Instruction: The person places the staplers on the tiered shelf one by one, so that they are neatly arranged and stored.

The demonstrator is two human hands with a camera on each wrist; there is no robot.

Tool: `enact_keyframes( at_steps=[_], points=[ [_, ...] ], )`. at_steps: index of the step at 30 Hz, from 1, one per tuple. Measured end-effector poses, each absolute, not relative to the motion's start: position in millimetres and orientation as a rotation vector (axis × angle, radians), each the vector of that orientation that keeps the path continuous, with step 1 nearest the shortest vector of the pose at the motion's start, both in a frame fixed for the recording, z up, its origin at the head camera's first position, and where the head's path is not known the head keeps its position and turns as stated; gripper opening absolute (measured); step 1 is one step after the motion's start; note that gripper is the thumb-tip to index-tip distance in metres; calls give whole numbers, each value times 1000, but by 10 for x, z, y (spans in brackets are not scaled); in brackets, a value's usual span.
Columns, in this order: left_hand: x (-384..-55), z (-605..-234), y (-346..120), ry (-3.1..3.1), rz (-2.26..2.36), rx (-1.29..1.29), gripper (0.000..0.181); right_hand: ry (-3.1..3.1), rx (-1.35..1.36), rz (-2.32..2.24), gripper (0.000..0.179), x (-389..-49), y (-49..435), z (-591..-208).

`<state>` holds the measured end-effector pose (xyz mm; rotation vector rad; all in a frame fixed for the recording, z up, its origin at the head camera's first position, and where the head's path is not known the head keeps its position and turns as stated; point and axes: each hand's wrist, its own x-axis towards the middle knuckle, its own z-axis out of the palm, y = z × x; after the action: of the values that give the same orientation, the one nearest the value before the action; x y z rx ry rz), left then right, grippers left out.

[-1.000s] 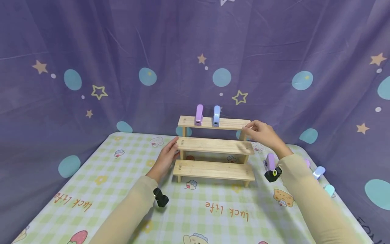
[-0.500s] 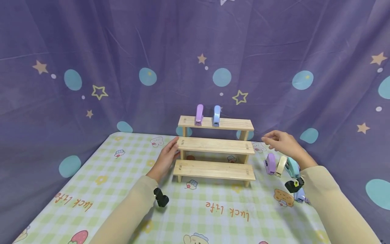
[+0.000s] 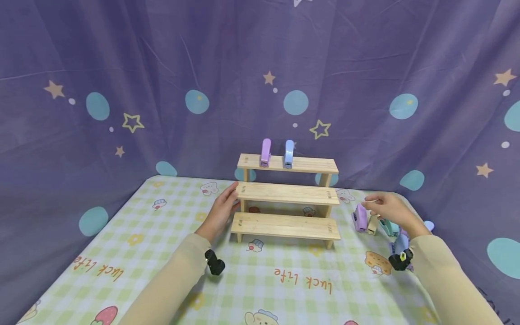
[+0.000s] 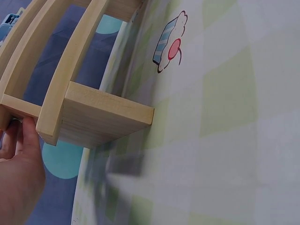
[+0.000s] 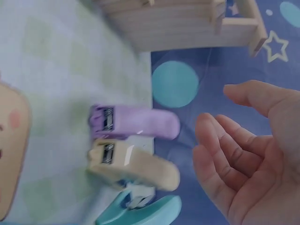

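A three-step wooden display shelf (image 3: 286, 193) stands on the table. My left hand (image 3: 220, 212) holds its left end at the middle step; the left wrist view shows the fingers (image 4: 31, 136) against the wood there. A purple stapler (image 3: 266, 152) and a blue stapler (image 3: 289, 154) stand side by side on the top step. To the shelf's right, my right hand (image 3: 392, 211) hovers by a row of staplers, thumb and fingers apart with nothing between them. Nearest are a purple stapler (image 5: 140, 122), a cream stapler (image 5: 140, 164) and a teal stapler (image 5: 145, 211).
Another blue stapler (image 3: 400, 243) lies nearer the front, partly covered by the right wrist's camera (image 3: 401, 260). A checked cloth (image 3: 162, 280) covers the table. Behind the shelf hangs a purple curtain (image 3: 227, 58).
My right hand has left the top step's right end, moving right and then down to the row of staplers. The left hand and the shelf have stayed put.
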<state>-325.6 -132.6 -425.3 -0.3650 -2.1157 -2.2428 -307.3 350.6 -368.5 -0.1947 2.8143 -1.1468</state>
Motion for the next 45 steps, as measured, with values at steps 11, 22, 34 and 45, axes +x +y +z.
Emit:
enact_keyframes(
  at_steps=[11, 22, 34, 45],
  points=[
    [-3262, -4250, -1312, -2119, -2248, -373, 54, 2822, -109, -1016, 67, -3107, 3610, -3965],
    [-3247, -4226, -1313, -2124, -2229, -332, 51, 2883, -54, -946, 67, -3085, 3546, -4099],
    [-3247, -4227, -1317, -2127, -2247, -332, 53, 3013, -55, -810, 45, -3081, 3427, -4166],
    [-3234, -4227, -1312, -2118, -2246, -347, 52, 3029, -60, -817, 46, -3074, 3430, -4167]
  ],
)
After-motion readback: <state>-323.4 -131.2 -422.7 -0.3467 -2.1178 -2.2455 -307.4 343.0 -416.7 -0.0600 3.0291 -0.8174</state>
